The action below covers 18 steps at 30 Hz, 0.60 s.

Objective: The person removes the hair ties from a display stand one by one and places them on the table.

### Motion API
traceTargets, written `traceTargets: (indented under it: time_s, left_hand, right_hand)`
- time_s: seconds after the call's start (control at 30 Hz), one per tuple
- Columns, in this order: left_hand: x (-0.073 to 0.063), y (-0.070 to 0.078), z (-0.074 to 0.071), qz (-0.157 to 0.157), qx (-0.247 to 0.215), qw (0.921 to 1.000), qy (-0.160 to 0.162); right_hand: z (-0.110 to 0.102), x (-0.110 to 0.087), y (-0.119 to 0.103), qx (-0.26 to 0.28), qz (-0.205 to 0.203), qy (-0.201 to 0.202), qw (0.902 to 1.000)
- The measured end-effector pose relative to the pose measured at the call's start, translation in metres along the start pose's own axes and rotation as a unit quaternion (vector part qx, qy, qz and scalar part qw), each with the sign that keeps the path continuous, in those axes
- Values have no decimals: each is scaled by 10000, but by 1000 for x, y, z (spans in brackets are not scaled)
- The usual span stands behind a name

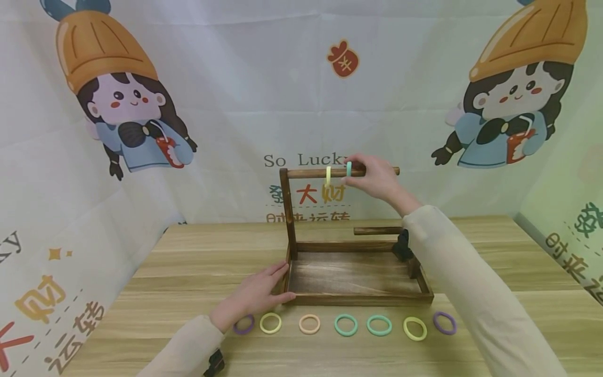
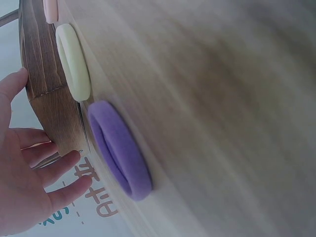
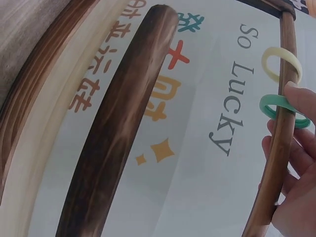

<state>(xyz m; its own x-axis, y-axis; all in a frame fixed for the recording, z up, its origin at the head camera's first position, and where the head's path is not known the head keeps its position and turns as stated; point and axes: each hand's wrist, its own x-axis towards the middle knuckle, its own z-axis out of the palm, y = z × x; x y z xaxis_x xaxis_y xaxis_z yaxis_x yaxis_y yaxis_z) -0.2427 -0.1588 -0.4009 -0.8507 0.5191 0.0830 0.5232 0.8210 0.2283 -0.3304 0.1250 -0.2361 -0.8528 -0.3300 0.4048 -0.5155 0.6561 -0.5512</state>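
A dark wooden rack (image 1: 358, 300) with a shallow base and an upper rod (image 1: 306, 173) stands on the table. My right hand (image 1: 378, 179) pinches a green hair tie (image 3: 270, 102) between thumb and fingers. That hair tie is around the upper rod. Beside it, towards the post, a pale yellow hair tie (image 3: 272, 64) hangs on the same rod. My left hand (image 1: 256, 289) touches the left end of the base, its fingers spread and holding nothing. Near it on the table lie a purple hair tie (image 2: 121, 150) and a yellow one (image 2: 74, 61).
More hair ties lie in a row before the rack: a peach one (image 1: 309, 324), two green ones, a yellow one (image 1: 415, 329) and a purple one (image 1: 445, 323). A shorter lower rod (image 1: 377, 231) juts leftward at the right. Behind the table hangs a printed cloth (image 1: 245, 94).
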Motion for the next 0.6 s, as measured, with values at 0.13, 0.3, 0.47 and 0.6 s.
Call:
traceTargets:
  time_s: [0.13, 0.3, 0.47, 0.6]
  left_hand:
    - [0, 0, 0, -42, 14, 10000, -24]
    - [0, 0, 0, -49, 15, 10000, -29]
    - [-1, 2, -1, -30, 21, 10000, -31]
    - [-1, 3, -2, -18, 11, 10000, -26]
  right_hand:
    - [-4, -4, 3, 300, -12, 25, 9995]
    - [-8, -6, 8, 590, 1, 55, 9982]
    - [-13, -9, 15, 697, 5, 27, 9976]
    - [-16, -12, 20, 724, -7, 88, 9973]
